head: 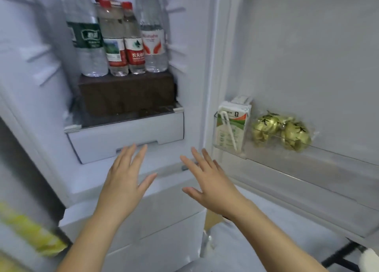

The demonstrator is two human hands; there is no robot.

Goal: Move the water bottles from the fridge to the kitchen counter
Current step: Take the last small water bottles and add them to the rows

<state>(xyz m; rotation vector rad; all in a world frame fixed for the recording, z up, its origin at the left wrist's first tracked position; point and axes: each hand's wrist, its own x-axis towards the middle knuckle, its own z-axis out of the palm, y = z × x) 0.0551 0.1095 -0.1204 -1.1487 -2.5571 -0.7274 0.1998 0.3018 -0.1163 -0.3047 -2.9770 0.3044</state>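
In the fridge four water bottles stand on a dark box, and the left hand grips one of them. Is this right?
Not quite. The head view shows four water bottles standing on the dark box, but the left hand grips nothing: its fingers are straight, lower than the bottles.

Red bottle label (134, 53) reads 农夫; carton (229, 126) shows Q.

Four clear water bottles (114, 46) upright, side by side atop dark box (127, 93)
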